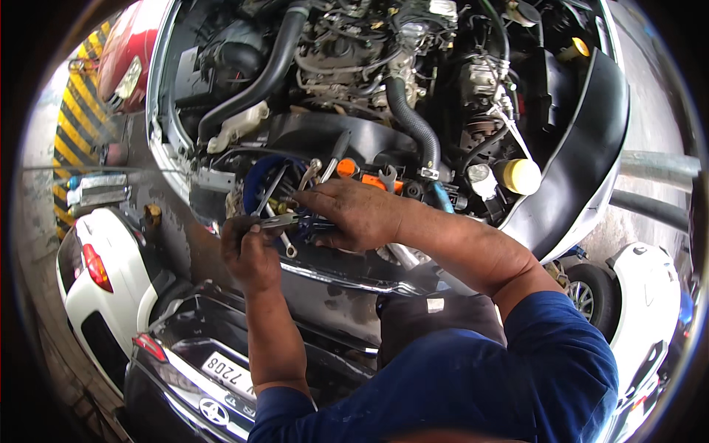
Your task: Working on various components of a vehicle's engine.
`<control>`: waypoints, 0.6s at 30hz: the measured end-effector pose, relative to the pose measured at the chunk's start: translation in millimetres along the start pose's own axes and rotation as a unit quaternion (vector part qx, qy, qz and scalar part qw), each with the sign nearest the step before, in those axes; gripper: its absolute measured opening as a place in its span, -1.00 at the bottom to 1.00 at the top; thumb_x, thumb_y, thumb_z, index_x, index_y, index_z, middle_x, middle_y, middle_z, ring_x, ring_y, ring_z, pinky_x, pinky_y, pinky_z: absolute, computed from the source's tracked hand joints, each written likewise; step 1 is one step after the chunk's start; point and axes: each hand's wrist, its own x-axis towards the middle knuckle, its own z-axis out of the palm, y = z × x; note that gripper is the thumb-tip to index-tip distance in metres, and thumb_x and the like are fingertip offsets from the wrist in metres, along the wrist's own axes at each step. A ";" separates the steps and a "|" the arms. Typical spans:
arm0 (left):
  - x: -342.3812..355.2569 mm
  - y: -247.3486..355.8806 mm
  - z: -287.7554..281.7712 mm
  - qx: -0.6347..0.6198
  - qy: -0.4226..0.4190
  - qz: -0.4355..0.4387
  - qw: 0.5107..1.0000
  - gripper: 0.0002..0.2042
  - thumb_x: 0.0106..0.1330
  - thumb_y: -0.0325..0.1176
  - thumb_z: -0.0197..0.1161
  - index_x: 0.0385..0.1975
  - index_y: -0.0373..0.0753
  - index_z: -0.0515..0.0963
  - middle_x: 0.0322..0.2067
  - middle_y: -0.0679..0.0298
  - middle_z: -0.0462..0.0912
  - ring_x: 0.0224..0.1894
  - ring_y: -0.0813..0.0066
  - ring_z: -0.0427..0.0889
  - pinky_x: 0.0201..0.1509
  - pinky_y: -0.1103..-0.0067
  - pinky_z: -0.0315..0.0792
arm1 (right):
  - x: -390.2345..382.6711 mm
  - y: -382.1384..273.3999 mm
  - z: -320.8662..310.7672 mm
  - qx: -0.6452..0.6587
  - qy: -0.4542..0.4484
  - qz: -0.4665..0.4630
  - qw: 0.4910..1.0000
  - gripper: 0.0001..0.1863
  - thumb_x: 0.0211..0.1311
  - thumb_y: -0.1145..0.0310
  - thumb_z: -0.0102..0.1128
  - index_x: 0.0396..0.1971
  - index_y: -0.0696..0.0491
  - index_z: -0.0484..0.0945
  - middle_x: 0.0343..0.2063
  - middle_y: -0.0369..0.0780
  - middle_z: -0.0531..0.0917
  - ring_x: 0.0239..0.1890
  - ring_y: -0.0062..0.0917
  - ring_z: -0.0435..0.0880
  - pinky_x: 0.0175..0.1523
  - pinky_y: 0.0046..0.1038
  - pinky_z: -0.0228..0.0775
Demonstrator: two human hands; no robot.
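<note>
My left hand (251, 251) is pinched at the silver jaws of a pair of pliers (278, 221), over a blue tray of tools (255, 181) at the front of an open engine bay (347, 63); anything small between those fingers is hidden. My right hand (347, 215) is curled over the pliers' handles, its fingertips partly hidden. Spanners (291, 249) and other metal tools lie in and around the tray. Orange-handled items (347, 168) sit just beyond my right hand, beside an upright open-ended spanner (386, 179).
A black hose (410, 125) runs down the bay, near a yellow-capped reservoir (521, 177). A dark car (185, 384) is close behind me, with white cars (103, 295) at left and right. A red car (118, 59) stands beside striped floor marking (74, 118).
</note>
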 end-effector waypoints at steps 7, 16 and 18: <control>74.5 -61.7 129.0 0.150 -0.156 -0.029 0.976 -0.67 0.30 -0.34 0.32 -0.03 -0.39 0.50 -0.32 0.21 0.62 -0.26 0.52 0.60 -0.10 0.60 0.53 | -85.9 68.8 -37.2 0.278 0.270 0.389 0.836 -0.41 0.13 0.31 0.36 0.12 0.22 0.39 -0.15 -0.01 0.61 -0.15 -0.32 0.65 0.06 -0.36 0.45; 117.8 -171.0 301.9 0.582 -0.185 -0.043 0.791 -0.21 0.18 -0.12 0.30 0.35 -0.31 0.10 0.36 -0.19 0.01 0.43 -0.14 -0.03 0.46 0.15 0.00 | -120.6 233.8 -113.3 -0.096 0.263 0.599 0.750 -0.47 0.10 0.07 0.11 -0.16 0.27 0.61 -0.19 0.17 0.65 -0.02 -0.02 0.61 0.14 -0.23 0.41; 120.5 -191.7 324.6 0.593 -0.185 0.004 0.784 -0.21 0.19 -0.14 0.28 0.37 -0.30 0.08 0.37 -0.17 0.00 0.44 -0.14 -0.06 0.47 0.10 -0.06 | -128.4 267.3 -121.5 -0.216 0.134 0.551 0.795 -0.44 0.18 0.01 0.11 -0.13 0.26 0.62 -0.07 0.17 0.61 0.07 -0.06 0.58 0.24 -0.25 0.35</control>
